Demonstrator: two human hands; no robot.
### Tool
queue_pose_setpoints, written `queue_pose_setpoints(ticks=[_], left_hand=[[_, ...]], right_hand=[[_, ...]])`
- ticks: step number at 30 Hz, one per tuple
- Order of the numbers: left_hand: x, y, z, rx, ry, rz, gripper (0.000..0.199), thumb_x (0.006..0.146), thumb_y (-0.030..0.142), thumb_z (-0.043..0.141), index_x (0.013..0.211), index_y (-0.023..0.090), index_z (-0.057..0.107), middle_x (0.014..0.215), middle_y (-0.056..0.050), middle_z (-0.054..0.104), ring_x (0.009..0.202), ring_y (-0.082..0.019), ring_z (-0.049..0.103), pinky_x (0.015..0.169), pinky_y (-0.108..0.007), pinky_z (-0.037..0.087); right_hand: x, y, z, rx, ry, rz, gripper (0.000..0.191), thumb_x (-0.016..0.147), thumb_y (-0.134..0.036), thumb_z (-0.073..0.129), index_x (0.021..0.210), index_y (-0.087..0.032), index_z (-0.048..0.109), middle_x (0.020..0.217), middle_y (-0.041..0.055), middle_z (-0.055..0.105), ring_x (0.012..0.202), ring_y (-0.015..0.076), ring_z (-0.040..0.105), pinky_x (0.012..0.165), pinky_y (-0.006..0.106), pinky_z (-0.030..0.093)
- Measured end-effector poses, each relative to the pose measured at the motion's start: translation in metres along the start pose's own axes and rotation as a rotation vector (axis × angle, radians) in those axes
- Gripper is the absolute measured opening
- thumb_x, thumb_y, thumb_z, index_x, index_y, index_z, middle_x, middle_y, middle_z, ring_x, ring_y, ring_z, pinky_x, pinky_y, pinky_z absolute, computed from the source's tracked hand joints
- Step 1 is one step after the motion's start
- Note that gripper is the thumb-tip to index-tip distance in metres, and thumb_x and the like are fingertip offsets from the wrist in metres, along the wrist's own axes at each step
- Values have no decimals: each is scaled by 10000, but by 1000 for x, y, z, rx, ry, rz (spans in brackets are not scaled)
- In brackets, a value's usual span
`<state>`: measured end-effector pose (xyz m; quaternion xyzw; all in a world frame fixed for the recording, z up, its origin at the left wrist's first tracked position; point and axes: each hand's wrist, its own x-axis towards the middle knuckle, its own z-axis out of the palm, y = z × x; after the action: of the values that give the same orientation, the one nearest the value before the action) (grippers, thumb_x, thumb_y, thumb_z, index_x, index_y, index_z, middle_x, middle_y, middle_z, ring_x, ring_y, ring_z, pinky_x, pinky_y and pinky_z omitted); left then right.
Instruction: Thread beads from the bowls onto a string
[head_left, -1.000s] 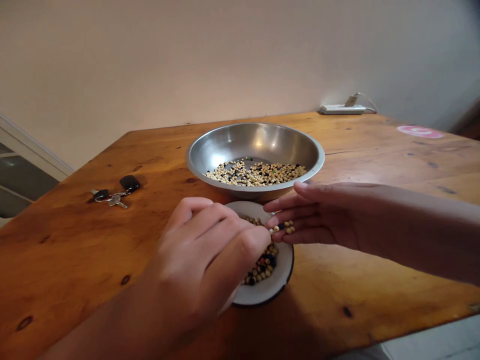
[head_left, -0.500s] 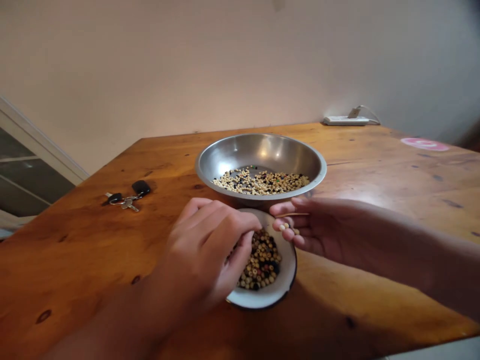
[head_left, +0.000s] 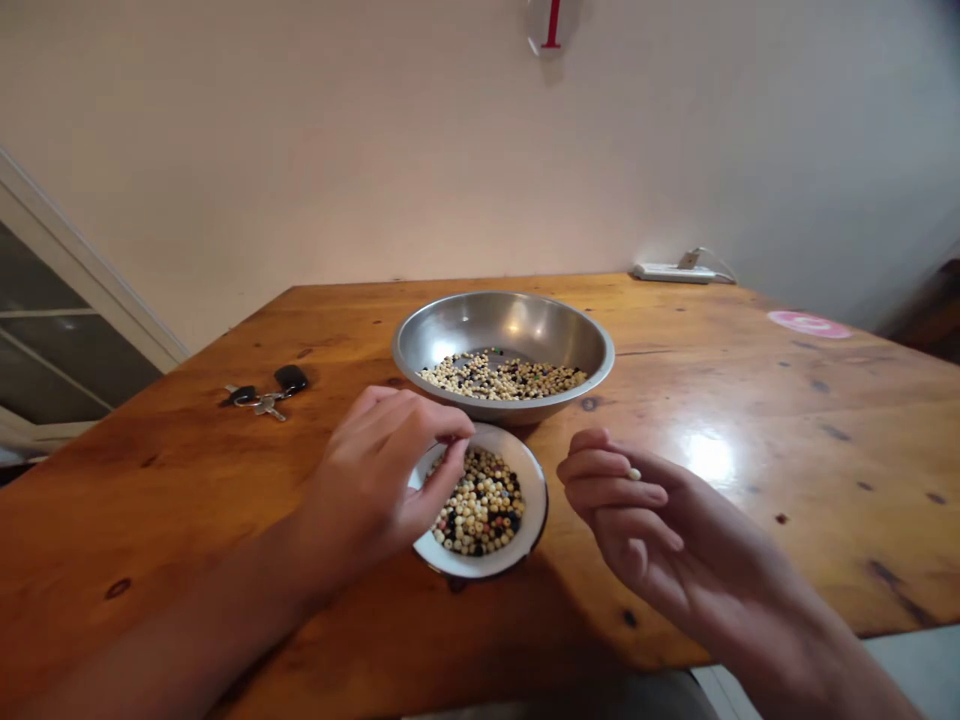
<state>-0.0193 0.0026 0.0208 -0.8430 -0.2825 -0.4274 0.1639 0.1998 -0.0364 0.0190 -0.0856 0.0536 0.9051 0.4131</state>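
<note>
My left hand (head_left: 397,455) hovers over the left side of a white dish (head_left: 535,500) with a dark rim. Its thumb and forefinger are pinched; anything between them is hidden. Cream, black and a few reddish beads (head_left: 480,505) fill the dish. To the right, above the bare tabletop, my right hand (head_left: 637,520) is turned palm up with its fingers curled inward. One pale bead (head_left: 634,474) shows at those fingers; what else lies inside the curl cannot be seen. Behind the dish stands a wide steel bowl (head_left: 517,303), its bottom covered with similar small beads (head_left: 499,377).
Keys with a black fob (head_left: 290,378) lie on the wooden table (head_left: 187,480) at left. A white power strip (head_left: 673,272) with a plugged-in cable sits at the back edge by the wall. A pink round sticker (head_left: 810,324) is at the back right.
My right hand has drawn right and nearer, away from the dish; its fingers, earlier stretched out with several beads and a thin strand, are now curled. My left hand stays pinched above the dish.
</note>
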Motion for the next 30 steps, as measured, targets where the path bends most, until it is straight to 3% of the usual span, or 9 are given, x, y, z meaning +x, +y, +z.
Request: queue_pose_setpoints(ticks=[4,8,13,17,19,21,25,28,30], left_hand=[[1,-5,2,51,-9,48,186,747,77,633,866,179,533,738,9,665,659,-141,611,658,-306,459],[-2,-6,-1,146,-2,59,189,754,95,630,882,188,526,755,2,673,684,-156,624,673,-320,460],[7,24,-8,148,52,-86,188,758,92,630,895,181,537,785,-4,686,715,-147,625,708,-315,459],[37,64,0,134,-24,174,178,774,98,590,924,173,531,832,-6,692,753,-148,619,695,-311,454],[46,82,11,91,22,118,185,764,72,585,912,160,519,790,-13,678,737,-147,610,692,-309,469],[45,98,25,16,118,-53,189,765,61,577,907,162,503,769,-23,670,715,-143,603,673,-299,478],[19,122,49,-26,250,-319,238,728,25,609,886,160,492,758,-35,658,726,-153,612,712,-319,508],[-2,132,52,-42,183,-339,259,713,0,620,882,158,503,764,-35,663,733,-152,622,715,-317,523],[-12,136,48,-20,199,-324,292,696,-17,631,897,154,508,783,-40,668,742,-148,627,736,-316,532]], right_hand=[[5,0,1,128,-4,-132,365,1007,-303,225,778,-174,480,545,-72,388,374,37,375,321,113,265],[7,-2,-2,86,-95,-158,431,1008,-319,245,632,-186,406,502,-94,317,338,24,288,312,119,206],[3,-28,-3,-380,21,-45,439,913,-276,482,522,-191,299,478,-109,168,359,41,133,315,167,105],[8,-54,-7,-709,174,-29,407,828,-275,584,528,-190,322,429,-125,175,343,28,103,296,134,88],[12,-62,-9,-730,184,-59,363,819,-238,595,548,-184,360,409,-130,215,321,17,132,281,111,124],[13,-65,-10,-700,181,-57,317,850,-212,559,573,-171,409,411,-122,274,306,10,195,275,95,183],[7,-63,-9,-616,247,-33,321,954,-209,377,681,-127,526,507,-27,495,391,36,478,304,81,345],[3,-55,-10,-561,335,-33,327,971,-238,352,795,-89,583,712,95,659,668,130,680,603,193,585],[3,-49,-12,-539,316,5,340,970,-276,361,905,-40,596,867,168,684,857,191,699,763,257,591]])
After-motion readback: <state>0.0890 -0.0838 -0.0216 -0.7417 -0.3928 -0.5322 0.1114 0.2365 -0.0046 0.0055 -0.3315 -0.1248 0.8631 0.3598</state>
